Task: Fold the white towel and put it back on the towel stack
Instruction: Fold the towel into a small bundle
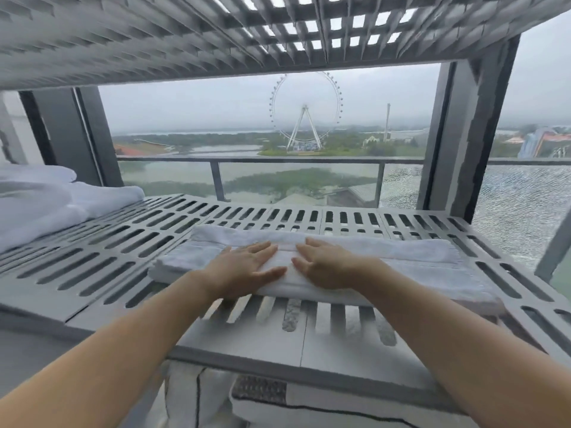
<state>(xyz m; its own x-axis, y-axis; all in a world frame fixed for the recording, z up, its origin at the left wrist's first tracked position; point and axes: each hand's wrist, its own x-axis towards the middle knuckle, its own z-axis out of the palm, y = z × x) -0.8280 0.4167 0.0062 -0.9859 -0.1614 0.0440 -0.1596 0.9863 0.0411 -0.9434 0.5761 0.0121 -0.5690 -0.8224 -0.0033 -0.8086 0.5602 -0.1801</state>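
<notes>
The white towel lies folded into a long flat strip across the grey slotted shelf, near its front edge. My left hand and my right hand rest flat on the towel's middle, side by side, fingers straight and pointing away from me. A stack of white towels sits at the shelf's far left, apart from the folded towel.
Another slotted shelf hangs close overhead. A dark upright post stands at the right. Behind the shelf are a window, a balcony rail and a big wheel outside. White bedding with dark piping lies on the level below.
</notes>
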